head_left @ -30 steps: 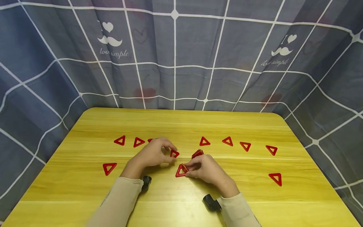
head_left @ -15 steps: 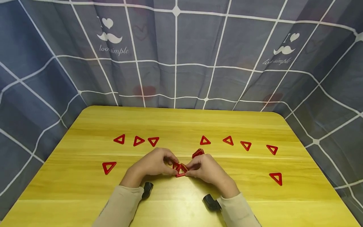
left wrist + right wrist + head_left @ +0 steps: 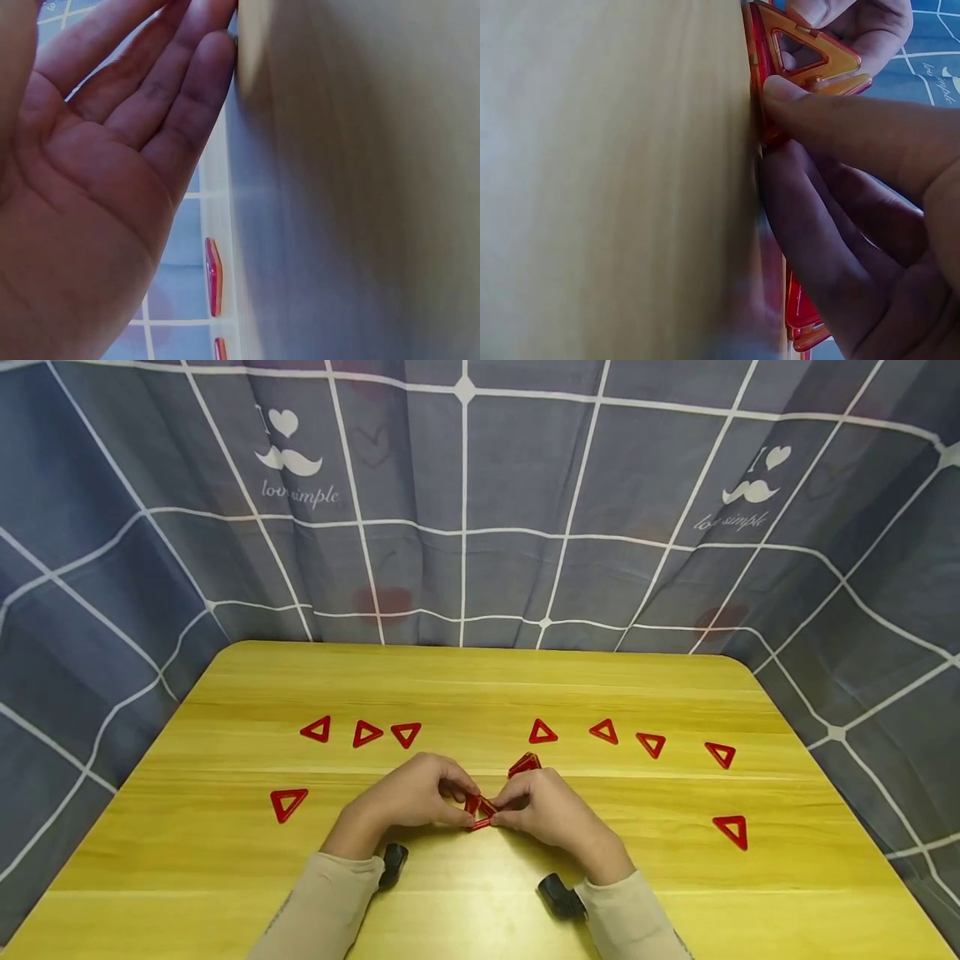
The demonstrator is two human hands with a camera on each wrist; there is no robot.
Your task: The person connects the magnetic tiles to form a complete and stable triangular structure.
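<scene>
Red triangular magnetic tiles with open centres stand together as a small shape [image 3: 482, 823] on the table between my two hands. My left hand [image 3: 420, 791] pinches the tile on the left side by its thumb and fingertips. From the right, my right hand [image 3: 551, 810] holds the other side between thumb and finger. The right wrist view shows an upright translucent tile [image 3: 832, 64] beside the red tile [image 3: 759, 52] under the right thumb. Just behind the right hand stands another cluster of joined red tiles [image 3: 524, 765]. In the left wrist view the held tile is hidden.
On the wooden table [image 3: 480, 902], loose red triangles lie in a back row, such as one at left [image 3: 367, 733] and one at right [image 3: 603, 732]. Single triangles lie outward at left [image 3: 288, 804] and right [image 3: 732, 832]. A grey checked curtain [image 3: 510, 577] surrounds the table.
My left hand has brought its triangle toward me and right, against the tiles at my right hand, and tilted it up there. The right hand has stayed in place.
</scene>
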